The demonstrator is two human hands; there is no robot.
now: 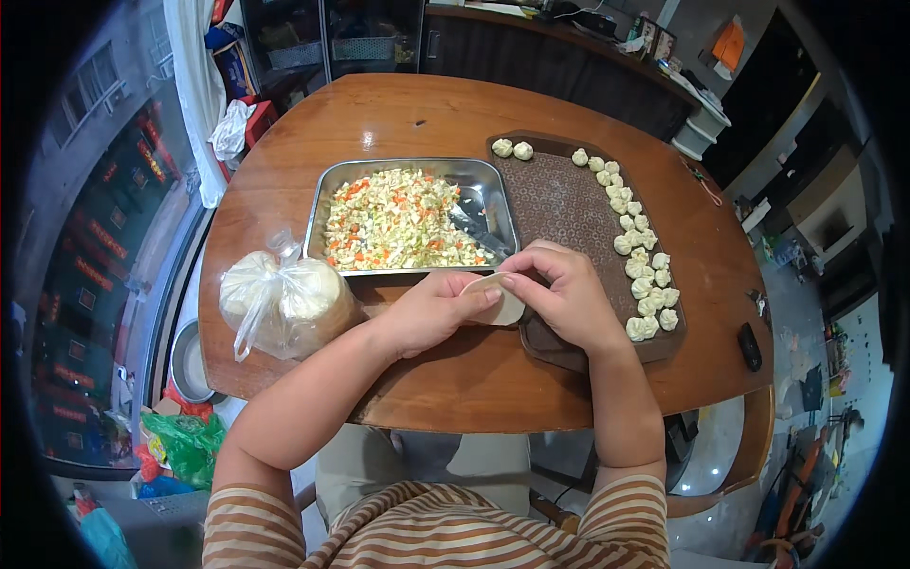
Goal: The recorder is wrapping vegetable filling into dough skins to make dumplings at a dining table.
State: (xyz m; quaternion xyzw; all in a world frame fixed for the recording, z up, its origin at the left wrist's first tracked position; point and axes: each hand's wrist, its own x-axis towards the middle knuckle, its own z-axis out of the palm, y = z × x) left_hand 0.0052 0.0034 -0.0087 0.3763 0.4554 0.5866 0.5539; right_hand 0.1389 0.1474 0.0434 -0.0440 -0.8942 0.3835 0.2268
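Observation:
A flat round dough wrapper (pixel 500 305) is held between my two hands, just off the near rim of the metal tray (pixel 417 270). My left hand (pixel 431 311) pinches its left side with the thumb on top. The fingers of my right hand (pixel 561 292) grip its upper right edge. Chopped filling (pixel 403 218) of pale and orange bits fills most of the tray, and a spoon-like utensil (pixel 479 230) lies in its right part. On the brown patterned board (pixel 559 209) to the right sit several pleated dumplings (pixel 640 256), mostly along its right side.
A tied clear plastic bag of dough (pixel 289 299) rests left of the tray. A black oblong object (pixel 749 347) lies near the table's right edge, and scissors (pixel 701 180) farther back. A metal basin (pixel 191 365) and green plastic bag (pixel 185 446) are below the table's left side.

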